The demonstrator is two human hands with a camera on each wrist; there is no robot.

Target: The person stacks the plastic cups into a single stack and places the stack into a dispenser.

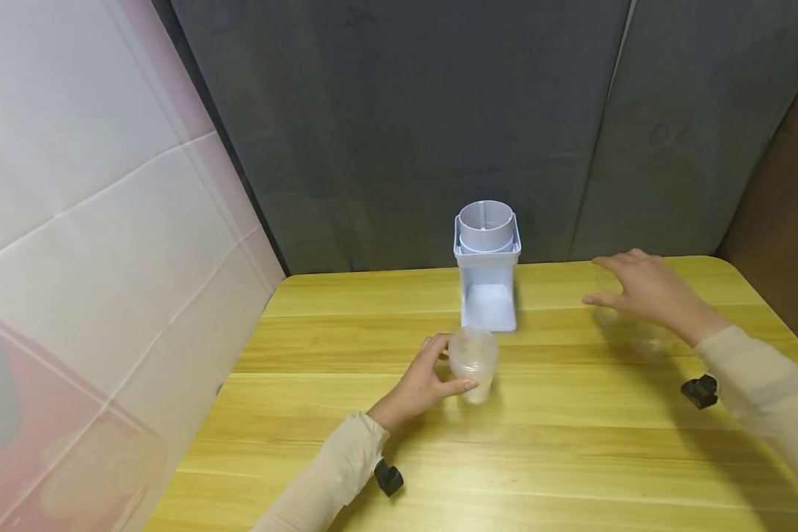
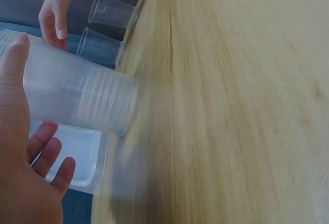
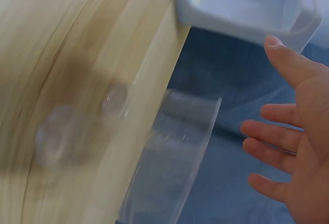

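Note:
My left hand (image 1: 417, 384) grips a stack of clear plastic cups (image 1: 475, 358), thumb on the near side and index finger behind. Nested rims and bases show as rings along the stack (image 2: 67, 85) in the left wrist view. The stack's base is close to the wooden tabletop. At the right, my right hand (image 1: 655, 292) is spread with nothing in its grasp. Two single clear cups stand near it: one cup (image 2: 100, 47) and a farther cup (image 2: 113, 12). In the right wrist view, a blurred clear cup (image 3: 172, 152) is beside the spread fingers (image 3: 275, 134).
A white cup-holder-like stand (image 1: 488, 295) with a round tube on top (image 1: 486, 229) is at the back middle of the wooden table (image 1: 292, 443). A dark partition (image 1: 399, 133) rises behind it, and a pale printed wall panel (image 1: 106, 222) borders the left.

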